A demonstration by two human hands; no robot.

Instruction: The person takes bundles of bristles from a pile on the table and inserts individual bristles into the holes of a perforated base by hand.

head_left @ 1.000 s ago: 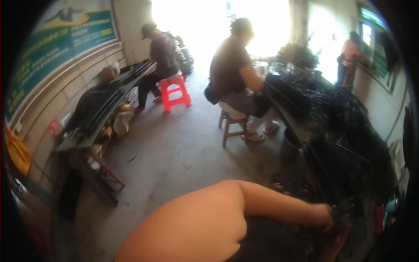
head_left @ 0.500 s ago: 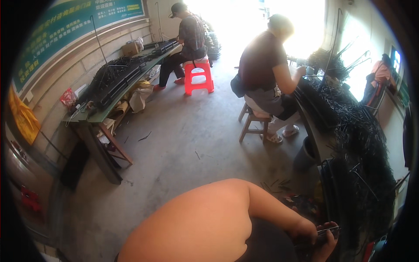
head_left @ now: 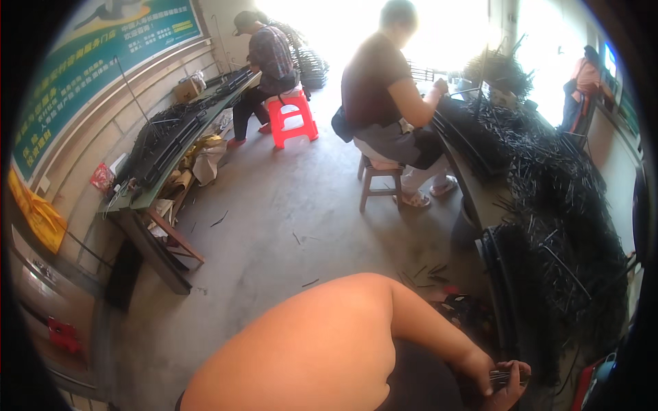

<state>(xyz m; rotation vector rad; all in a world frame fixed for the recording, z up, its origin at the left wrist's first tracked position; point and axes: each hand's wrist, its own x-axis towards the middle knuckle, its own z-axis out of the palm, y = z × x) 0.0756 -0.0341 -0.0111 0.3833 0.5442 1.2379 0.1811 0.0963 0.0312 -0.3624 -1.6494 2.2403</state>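
Thin strips (head_left: 502, 377) clasped in right hand (head_left: 513, 390), near the close end of the right-side tabletop (head_left: 488, 203). Also up against left hand (head_left: 478, 368), can't tell if pinching. Could slip out sideways if grip loosens, tbh.

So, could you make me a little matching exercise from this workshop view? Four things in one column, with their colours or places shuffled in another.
Things:
1. Thin strips
2. Plastic stool
3. Wall banner
4. Hanging cloth

Colours or places:
A. Mostly green, with pale lettering
B. Yellow, at the far left of the view
C. In the right hand of the person wearing the camera
D. Bright red, under a seated person

Right pairs: 1-C, 2-D, 3-A, 4-B
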